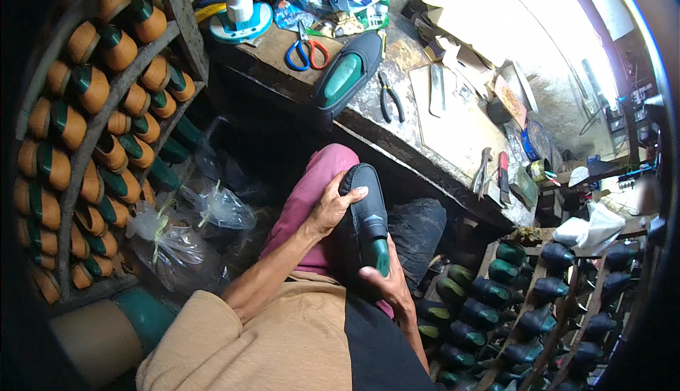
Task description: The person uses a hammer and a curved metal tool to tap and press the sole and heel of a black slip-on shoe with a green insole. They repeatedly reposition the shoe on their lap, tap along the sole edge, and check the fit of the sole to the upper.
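Observation:
A black loafer (367,196) lies across my lap, toe pointing away from me, and a green shoe last (375,255) fills its opening. My left hand (330,205) is closed round the toe end, thumb on top of the upper. My right hand (394,282) grips the heel end, its thumb against the last. Gathered edges show along the toe's left side. The shoe's underside is hidden. Beyond my knees, a second black shoe (359,54) on a green last rests at the bench's front edge.
Scissors (306,45) with blue and red handles, pliers (390,98) and a red-handled knife (503,177) lie on the workbench (283,58). Racks of tan shoes (92,90) stand left; a rack of dark shoes (494,293) stands right. Clear plastic bags (173,246) sit by my left side.

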